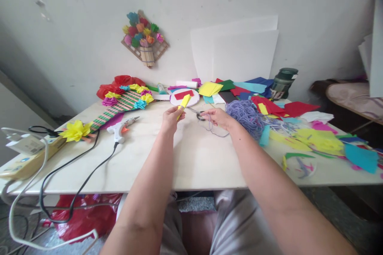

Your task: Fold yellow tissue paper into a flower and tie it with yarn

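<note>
My left hand (173,118) pinches a folded strip of yellow paper (185,101), which points up and away over the table. A short way to its right, my right hand (218,117) is closed on a pair of scissors (200,116) with dark handles, the blades aimed left toward the yellow paper. Purple yarn (213,130) trails loosely below the right fingers. Just beyond both hands lies a white round piece (195,101) with red paper (183,95) on it. A tangled heap of purple yarn (245,117) sits beside my right wrist.
On the left are a hot glue gun (120,128) with its cord, a power strip (36,156) and a paper-flower craft (119,105). Coloured paper (299,108) and scraps cover the right side. A dark jar (283,83) stands at the back.
</note>
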The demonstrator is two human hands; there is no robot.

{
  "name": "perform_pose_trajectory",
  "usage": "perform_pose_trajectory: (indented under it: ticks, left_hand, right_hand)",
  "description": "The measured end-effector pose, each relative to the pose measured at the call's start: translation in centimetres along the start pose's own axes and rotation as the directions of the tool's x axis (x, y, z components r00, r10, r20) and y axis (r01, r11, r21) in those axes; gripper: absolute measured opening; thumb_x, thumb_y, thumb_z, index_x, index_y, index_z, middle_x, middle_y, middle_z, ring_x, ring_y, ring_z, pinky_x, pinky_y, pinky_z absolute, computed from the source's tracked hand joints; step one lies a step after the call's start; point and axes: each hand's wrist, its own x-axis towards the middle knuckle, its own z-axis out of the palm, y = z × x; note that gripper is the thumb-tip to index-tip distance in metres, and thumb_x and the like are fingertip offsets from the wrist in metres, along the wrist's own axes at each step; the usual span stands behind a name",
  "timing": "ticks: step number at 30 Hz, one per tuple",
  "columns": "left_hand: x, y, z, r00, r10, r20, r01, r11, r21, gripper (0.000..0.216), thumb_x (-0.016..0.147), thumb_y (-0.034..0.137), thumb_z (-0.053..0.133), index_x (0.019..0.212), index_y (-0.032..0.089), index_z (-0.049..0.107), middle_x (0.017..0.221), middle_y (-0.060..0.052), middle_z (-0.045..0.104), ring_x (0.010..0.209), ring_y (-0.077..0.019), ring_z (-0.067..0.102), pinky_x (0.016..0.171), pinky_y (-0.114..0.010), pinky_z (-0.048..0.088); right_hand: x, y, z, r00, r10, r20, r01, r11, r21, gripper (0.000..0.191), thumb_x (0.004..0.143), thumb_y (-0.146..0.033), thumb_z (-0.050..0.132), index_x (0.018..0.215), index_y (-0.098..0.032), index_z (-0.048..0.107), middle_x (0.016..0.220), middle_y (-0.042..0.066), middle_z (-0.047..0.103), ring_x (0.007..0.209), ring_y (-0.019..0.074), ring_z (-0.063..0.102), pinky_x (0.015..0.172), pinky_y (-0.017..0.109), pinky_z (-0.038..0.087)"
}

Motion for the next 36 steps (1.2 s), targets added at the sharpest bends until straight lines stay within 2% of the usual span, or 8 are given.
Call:
perform_pose_trajectory:
  ticks: [4, 9, 12, 17, 20, 26, 30, 36]
  left_hand:
    - [0.3, 0.0, -0.2, 0.999, -0.014, -0.044, 0.009, 0.993, -0.114, 0.024, 0.061, 0.017, 0.069, 0.082, 0.009, 0.059, 0.059, -0.002, 0.058, 0.052, -0.0060, 0.054, 0.052, -0.016, 0.046]
    - [0.0, -0.1, 0.3, 0.994, -0.094, 0.051, 0.103, 0.970, -0.220, 0.012, 0.068, 0.009, 0.061, 0.080, 0.008, 0.058, 0.061, -0.003, 0.057, 0.050, -0.0041, 0.053, 0.050, -0.012, 0.045]
    - [-0.3, -0.3, 0.8, 0.981, -0.156, 0.111, 0.178, 0.957, -0.229, 0.008, 0.070, 0.007, 0.058, 0.078, 0.009, 0.056, 0.061, -0.002, 0.055, 0.049, -0.0040, 0.052, 0.048, -0.011, 0.045]
    - [-0.8, -0.7, 1.5, 0.929, -0.235, 0.286, 0.297, 0.934, -0.198, 0.006, 0.072, 0.006, 0.055, 0.077, 0.009, 0.056, 0.060, -0.003, 0.055, 0.050, -0.0047, 0.053, 0.046, -0.009, 0.045]
    - [-1.0, -0.8, 1.8, 0.908, -0.260, 0.327, 0.342, 0.912, -0.226, 0.008, 0.073, 0.005, 0.053, 0.078, 0.010, 0.056, 0.061, -0.003, 0.055, 0.050, -0.0046, 0.054, 0.046, -0.008, 0.045]
    - [-1.3, -0.3, 2.2, 0.897, -0.333, 0.291, 0.422, 0.841, -0.338, 0.006, 0.078, 0.006, 0.049, 0.076, 0.010, 0.054, 0.062, -0.003, 0.054, 0.050, -0.0041, 0.052, 0.043, -0.007, 0.043]
    - [-1.6, -0.1, 2.4, 0.887, -0.355, 0.295, 0.447, 0.817, -0.364, 0.009, 0.079, 0.006, 0.046, 0.078, 0.010, 0.055, 0.061, -0.003, 0.053, 0.050, -0.0038, 0.051, 0.042, -0.006, 0.043]
    - [-1.7, -0.5, 2.6, 0.878, -0.339, 0.339, 0.452, 0.821, -0.349, 0.010, 0.079, 0.006, 0.047, 0.075, 0.010, 0.055, 0.061, -0.003, 0.053, 0.051, -0.0042, 0.051, 0.043, -0.007, 0.043]
  right_hand:
    - [0.6, 0.4, -0.3, 0.934, -0.055, -0.352, -0.094, 0.914, -0.394, 0.024, 0.067, -0.016, 0.055, 0.088, -0.014, 0.067, 0.075, 0.005, 0.062, 0.060, 0.0122, 0.051, 0.051, 0.024, 0.038]
    - [0.2, -0.7, -0.3, 0.791, -0.402, -0.461, -0.040, 0.718, -0.695, 0.035, 0.062, -0.005, 0.048, 0.088, -0.018, 0.068, 0.104, 0.007, 0.061, 0.103, 0.0261, 0.048, 0.081, 0.035, 0.042]
    - [0.1, -1.3, 0.6, 0.781, -0.383, -0.493, 0.103, 0.858, -0.503, 0.037, 0.063, -0.005, 0.044, 0.088, -0.017, 0.067, 0.099, 0.006, 0.063, 0.097, 0.0214, 0.052, 0.085, 0.035, 0.042]
    - [0.3, -1.3, 2.7, 0.955, -0.169, -0.244, 0.217, 0.959, 0.183, 0.036, 0.061, -0.013, 0.053, 0.094, -0.018, 0.064, 0.097, 0.007, 0.063, 0.081, 0.0165, 0.057, 0.051, 0.022, 0.043]
    - [0.2, -1.1, 3.3, 0.985, -0.130, -0.114, 0.154, 0.960, 0.234, 0.022, 0.062, -0.020, 0.058, 0.081, -0.015, 0.066, 0.072, 0.005, 0.062, 0.060, 0.0120, 0.052, 0.041, 0.020, 0.033]
    - [-0.1, -1.2, 3.3, 0.965, -0.159, -0.209, 0.191, 0.970, 0.147, 0.019, 0.066, -0.032, 0.062, 0.063, -0.014, 0.065, 0.044, -0.005, 0.041, 0.040, 0.0049, 0.031, 0.040, 0.021, 0.023]
    - [0.3, -1.5, 3.7, 0.933, -0.230, -0.277, 0.332, 0.844, 0.420, 0.012, 0.064, -0.027, 0.064, 0.060, -0.016, 0.063, 0.063, 0.000, 0.058, 0.060, 0.0092, 0.051, 0.057, 0.023, 0.040]
    - [0.5, -2.1, 3.8, 0.957, -0.078, -0.280, 0.286, 0.422, 0.860, 0.020, 0.071, -0.019, 0.055, 0.052, -0.016, 0.050, 0.072, 0.003, 0.062, 0.073, 0.0117, 0.057, 0.071, 0.026, 0.046]
